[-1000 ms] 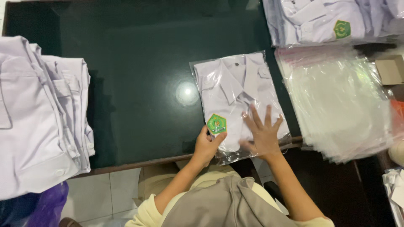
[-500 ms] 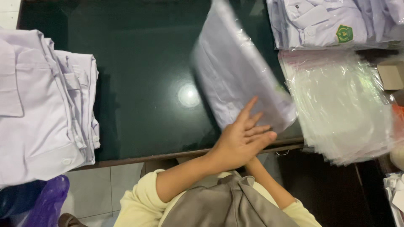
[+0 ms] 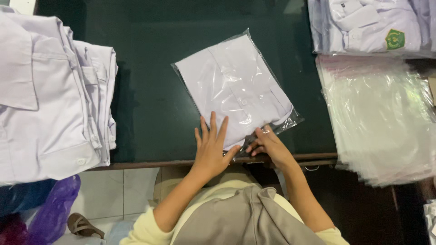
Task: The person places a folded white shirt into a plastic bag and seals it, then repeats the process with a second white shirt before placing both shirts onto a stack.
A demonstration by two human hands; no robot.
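Observation:
A folded white shirt in a clear plastic bag (image 3: 234, 86) lies back side up and turned at an angle on the dark green table (image 3: 150, 59). My left hand (image 3: 211, 145) rests flat with spread fingers on the bag's near edge. My right hand (image 3: 268, 146) pinches the loose plastic flap at the bag's near right corner.
A stack of folded white shirts (image 3: 50, 90) fills the table's left side. A pile of empty clear bags (image 3: 381, 113) lies at the right, with bagged shirts bearing a green badge (image 3: 372, 25) behind it. A sandal (image 3: 84, 224) sits on the tiled floor below.
The bagged shirt was lifted, flipped over from badge side up, and now lies back side up at an angle. Both hands have come back down onto its near edge.

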